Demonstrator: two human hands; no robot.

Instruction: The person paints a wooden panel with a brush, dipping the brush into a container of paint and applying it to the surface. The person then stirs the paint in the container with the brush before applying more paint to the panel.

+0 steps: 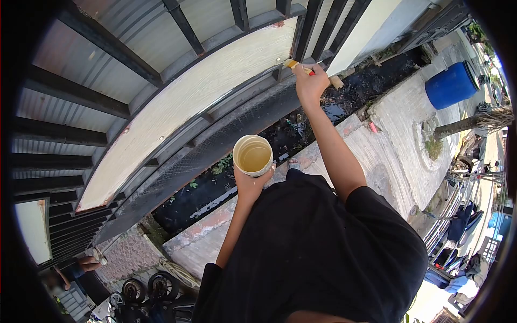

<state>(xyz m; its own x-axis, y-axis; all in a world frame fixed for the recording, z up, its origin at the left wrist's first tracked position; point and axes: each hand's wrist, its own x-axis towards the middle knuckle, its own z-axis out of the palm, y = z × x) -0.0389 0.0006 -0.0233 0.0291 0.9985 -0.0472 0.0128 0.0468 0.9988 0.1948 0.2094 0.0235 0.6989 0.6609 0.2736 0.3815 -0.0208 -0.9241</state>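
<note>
My left hand [249,184] is wrapped round a pale cup [253,155] with a yellowish liquid in it, held in front of my body. Farther up, my right hand [312,84] grips a paintbrush [293,64] with a yellow and red handle. Its bristle end is right at the far end of a long cream panel [194,102]. This panel is set in a dark metal fence [102,95] and shows streaky brush marks along its length. My fingers hide part of the brush handle.
A ditch of dark water [280,141] runs between the fence and the concrete walkway [396,141]. On the right stands a blue barrel [451,86] near a tree trunk [458,127]. Stroller-like wheels [161,285] are at the lower left, and another person [89,264] is beyond them.
</note>
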